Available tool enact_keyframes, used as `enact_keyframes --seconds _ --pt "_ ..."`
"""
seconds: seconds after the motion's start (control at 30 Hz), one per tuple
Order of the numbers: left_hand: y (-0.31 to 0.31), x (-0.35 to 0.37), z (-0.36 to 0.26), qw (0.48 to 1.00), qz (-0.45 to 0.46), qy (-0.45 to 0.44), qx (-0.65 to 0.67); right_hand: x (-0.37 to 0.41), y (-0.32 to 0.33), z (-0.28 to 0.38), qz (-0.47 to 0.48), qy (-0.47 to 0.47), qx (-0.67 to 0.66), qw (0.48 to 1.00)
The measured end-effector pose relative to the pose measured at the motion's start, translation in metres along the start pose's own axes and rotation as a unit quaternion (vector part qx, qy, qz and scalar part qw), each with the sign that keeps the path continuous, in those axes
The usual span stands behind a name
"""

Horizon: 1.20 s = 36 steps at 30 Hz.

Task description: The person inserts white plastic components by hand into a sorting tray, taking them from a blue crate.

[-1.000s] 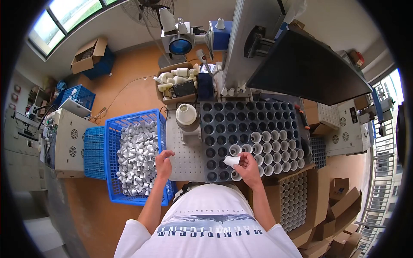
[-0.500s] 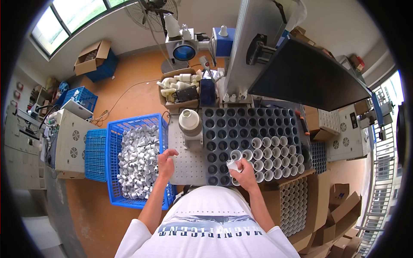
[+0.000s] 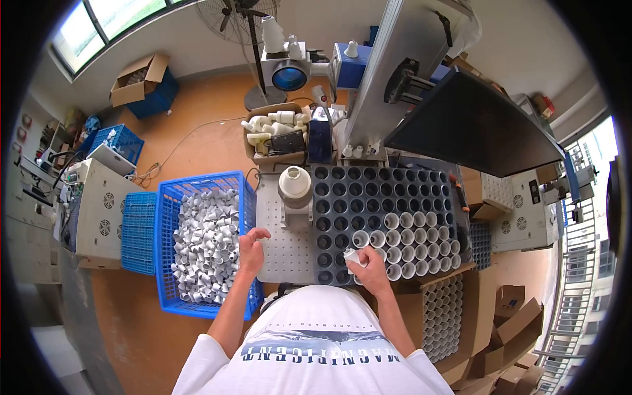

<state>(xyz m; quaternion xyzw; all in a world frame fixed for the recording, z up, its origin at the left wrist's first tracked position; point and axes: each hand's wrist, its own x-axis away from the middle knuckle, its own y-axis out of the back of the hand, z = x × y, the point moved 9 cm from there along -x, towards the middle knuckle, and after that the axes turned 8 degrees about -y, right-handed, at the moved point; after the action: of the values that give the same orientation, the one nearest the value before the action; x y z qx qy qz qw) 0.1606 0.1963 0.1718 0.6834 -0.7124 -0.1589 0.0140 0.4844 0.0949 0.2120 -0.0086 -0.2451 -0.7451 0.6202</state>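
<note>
My right hand (image 3: 370,271) grips a white cup-shaped plastic part (image 3: 353,257), held over the near rows of the black tray (image 3: 331,226). The tray has round holes, and many on its right side hold similar white cups (image 3: 408,253) with their open ends up. Over the right rim of the blue basket (image 3: 160,263), beside the perforated metal plate (image 3: 284,253), hovers my left hand (image 3: 251,251). Its index finger points right, the thumb is apart from it, and nothing shows between them. Loose white plastic parts (image 3: 207,243) fill the basket.
A cream round fixture (image 3: 295,186) stands on the plate, below a machine head with a blue lens (image 3: 289,78). A black monitor (image 3: 477,125) overhangs the tray's far right. A carton of stacked cups (image 3: 442,316) sits at the lower right. A box of fittings (image 3: 276,131) stands behind.
The view has shifted slightly. My right hand still holds the white part, now a little lower and turned slightly over the tray. My left hand stays near the basket's right rim.
</note>
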Motion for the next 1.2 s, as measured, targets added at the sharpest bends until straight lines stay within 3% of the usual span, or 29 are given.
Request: enact_keyframes --seconds 0.9,1.2 --pt "0.001 -0.038 -0.015 1.000 0.007 -0.022 0.017 0.001 -0.007 -0.002 -0.002 0.000 -0.002 1.000" --pt "0.004 -0.110 -0.089 0.993 -0.044 -0.107 0.016 -0.001 -0.001 -0.002 -0.021 0.008 0.004 1.000"
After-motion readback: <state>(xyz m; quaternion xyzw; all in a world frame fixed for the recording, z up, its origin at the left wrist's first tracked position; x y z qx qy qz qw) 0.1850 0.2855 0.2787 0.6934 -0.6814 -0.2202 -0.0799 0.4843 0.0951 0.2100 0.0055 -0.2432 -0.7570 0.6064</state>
